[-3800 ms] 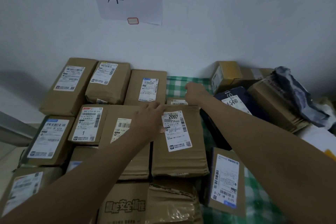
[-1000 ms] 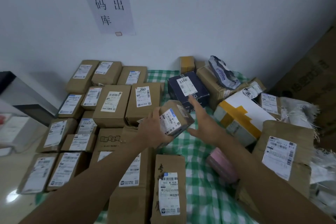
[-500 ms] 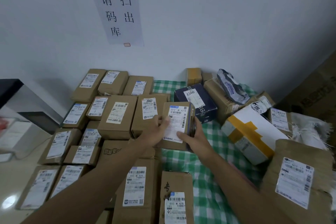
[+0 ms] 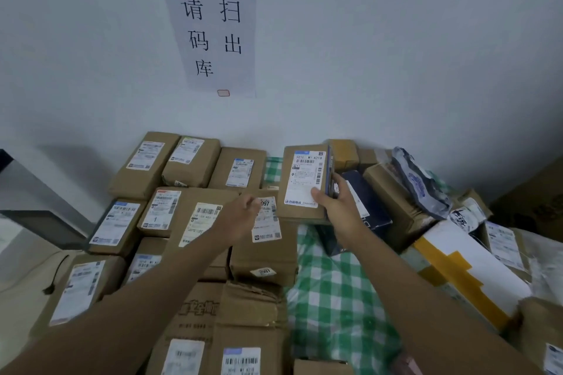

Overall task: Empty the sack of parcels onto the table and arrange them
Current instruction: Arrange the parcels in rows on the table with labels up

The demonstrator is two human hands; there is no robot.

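Observation:
My right hand point(image 4: 333, 202) grips the lower right corner of a flat brown parcel point(image 4: 300, 161) with a white label, held over the far end of the green checked tablecloth point(image 4: 335, 298). The parcel sits just right of the back row of brown parcels point(image 4: 240, 167). My left hand point(image 4: 242, 216) hovers with loosely curled fingers over the parcel labelled 2097 point(image 4: 265, 240) and holds nothing. Neat rows of brown labelled parcels point(image 4: 158, 213) fill the table's left side.
A loose pile lies at the right: a dark blue box point(image 4: 365, 207), a white box with yellow tape point(image 4: 463, 271), a grey plastic mailer point(image 4: 420, 183) and brown boxes point(image 4: 393, 192). A paper sign point(image 4: 216, 30) hangs on the white wall behind.
The parcel held in both hands has moved away from me toward the wall. My left hand has let go of it and drawn back; only my right hand holds it now.

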